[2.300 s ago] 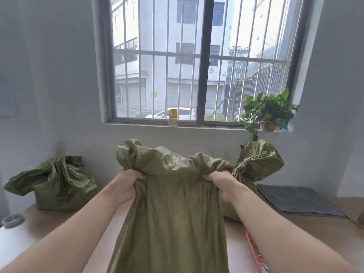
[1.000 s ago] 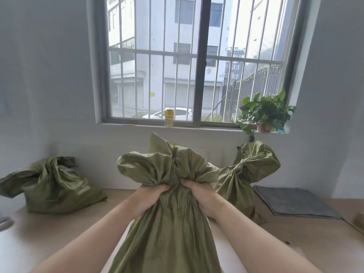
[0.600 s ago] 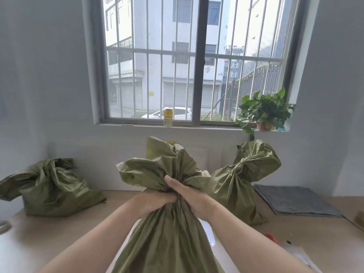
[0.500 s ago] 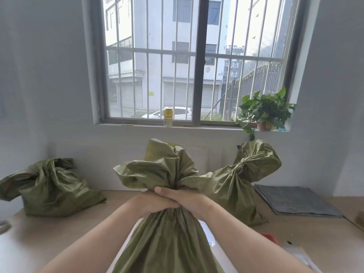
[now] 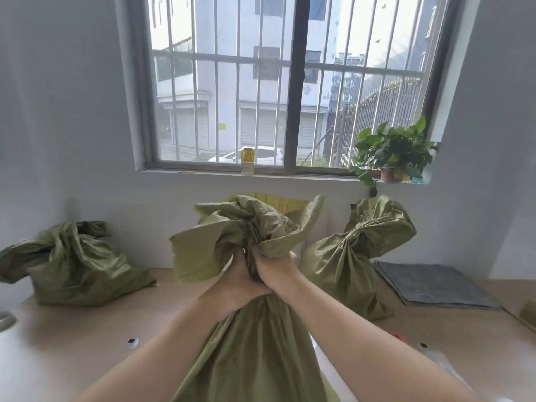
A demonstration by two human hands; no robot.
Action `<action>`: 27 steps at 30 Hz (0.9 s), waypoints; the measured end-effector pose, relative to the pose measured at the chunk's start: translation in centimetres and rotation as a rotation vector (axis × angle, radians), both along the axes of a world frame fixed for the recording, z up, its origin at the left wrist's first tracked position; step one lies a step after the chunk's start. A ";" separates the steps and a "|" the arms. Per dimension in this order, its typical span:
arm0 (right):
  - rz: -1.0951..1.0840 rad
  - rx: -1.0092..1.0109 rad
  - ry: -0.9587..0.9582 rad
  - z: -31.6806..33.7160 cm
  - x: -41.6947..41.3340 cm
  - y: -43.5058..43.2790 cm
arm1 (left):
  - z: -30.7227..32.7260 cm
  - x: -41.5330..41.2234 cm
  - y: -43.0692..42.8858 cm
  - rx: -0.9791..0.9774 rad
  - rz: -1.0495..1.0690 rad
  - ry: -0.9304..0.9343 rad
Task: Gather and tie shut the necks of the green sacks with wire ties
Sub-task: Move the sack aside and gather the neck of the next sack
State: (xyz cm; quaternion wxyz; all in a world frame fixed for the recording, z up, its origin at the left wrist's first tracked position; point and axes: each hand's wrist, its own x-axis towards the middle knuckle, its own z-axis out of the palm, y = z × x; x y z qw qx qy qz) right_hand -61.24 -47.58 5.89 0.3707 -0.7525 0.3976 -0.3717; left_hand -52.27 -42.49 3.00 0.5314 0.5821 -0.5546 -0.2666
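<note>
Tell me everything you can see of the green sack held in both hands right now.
The held sack is olive-green, crinkly, woven-plastic-looking material, upright in front of the person. Its neck is bunched into tight pleats where the left hand and right hand grip it, touching each other. Above them the loose mouth flares in crumpled folds; below, the body falls in long creases and runs out of frame. No wire tie shows on it.

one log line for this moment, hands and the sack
sack: neck bunched | left hand: grips neck | right hand: grips neck | wire tie: not seen
</note>
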 end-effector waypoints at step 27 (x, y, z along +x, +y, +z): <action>0.203 0.210 -0.384 -0.3 1.5 -1.5 | -4.4 0.0 -4.5 -0.003 0.180 0.154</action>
